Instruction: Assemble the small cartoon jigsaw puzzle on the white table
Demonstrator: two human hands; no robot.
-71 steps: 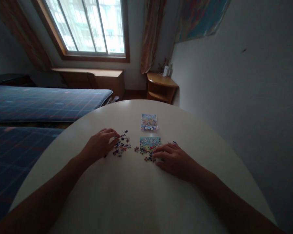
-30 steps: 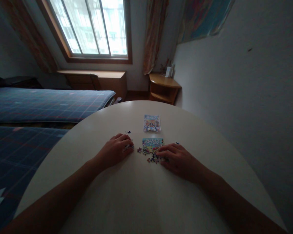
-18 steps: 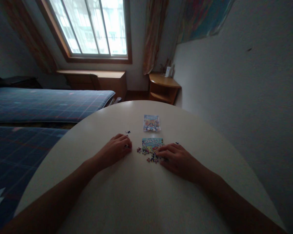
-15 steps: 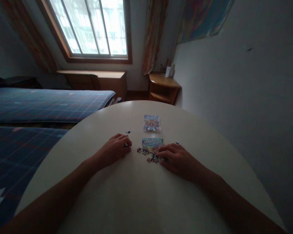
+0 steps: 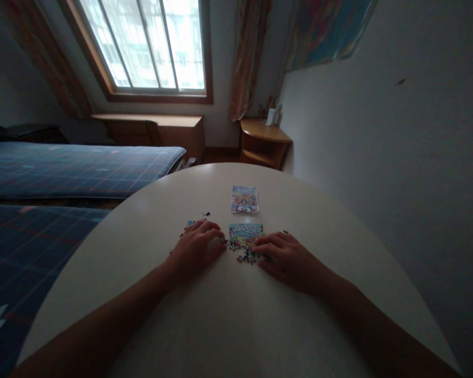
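Observation:
A partly joined jigsaw puzzle with a bright cartoon picture lies flat on the white table. My left hand is at its left side, thumb and fingertips closed on a small puzzle piece. On the puzzle's lower right, my right hand has its fingers curled down onto pieces at the edge; its palm hides what lies beneath. Some puzzle pieces stick out along the puzzle's near side. More loose pieces are partly covered behind my left hand.
Beyond the puzzle lies a colourful printed packet. One dark piece is left of it, another is just beyond my right hand. The round white table stands between a plaid-covered bed and a wall.
My left hand has slid right, from the loose pieces to the single piece beside the puzzle, and closed on it. Pieces formerly under it now show. My right hand has stayed in place.

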